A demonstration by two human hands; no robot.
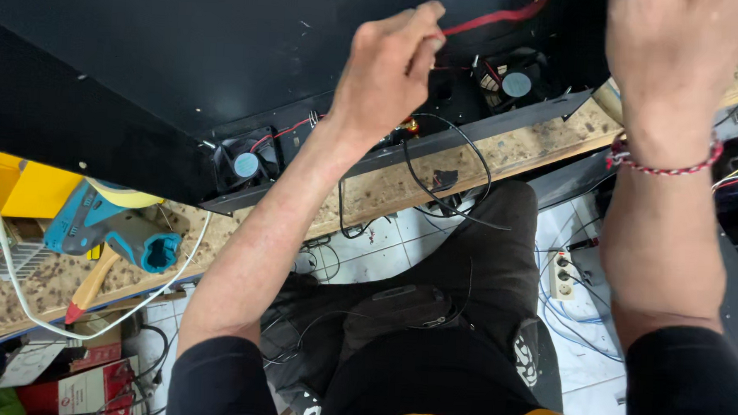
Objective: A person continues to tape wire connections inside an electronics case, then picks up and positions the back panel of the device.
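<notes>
My left hand [387,71] sits at 12 o'clock, fingers pressed together, pinching the end of a red wire [498,16] that runs off toward 1 o'clock over the black enclosure [185,50]. My right hand [674,55] is up at 2 o'clock, back toward me, fingers out of frame, so I can't tell its grip; a red braided bracelet [665,165] is on the wrist. One small fan [515,83] is just right of the left hand, another fan [245,164] at 9 o'clock of the wrist. The enclosure rests on the particleboard table [403,184]. A teal glue gun [107,229] lies at 8 o'clock, and a white power strip [562,274] on the tiled floor at 4 o'clock.
</notes>
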